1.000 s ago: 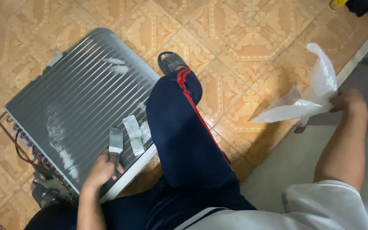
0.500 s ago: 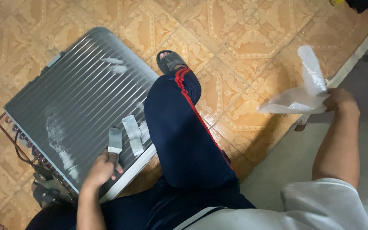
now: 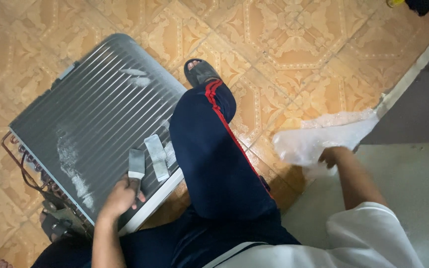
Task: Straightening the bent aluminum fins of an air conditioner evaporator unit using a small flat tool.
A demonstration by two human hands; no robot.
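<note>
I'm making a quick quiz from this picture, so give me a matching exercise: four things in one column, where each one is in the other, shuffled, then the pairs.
Things:
1. plastic bag
2. scraper
3. sandal
4. copper tubing

Places:
A. at the finned coil's left end
B. in the left hand
C. on the foot beside the coil's right edge
D. in the right hand, over the tiled floor

Pairs: 1-D, 2-B, 3-C, 4-A

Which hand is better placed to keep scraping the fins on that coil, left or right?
Left. The left hand already holds the small scraper with its blade on the finned coil. The right hand is off to the side on the floor, gripping a clear plastic bag.
</note>
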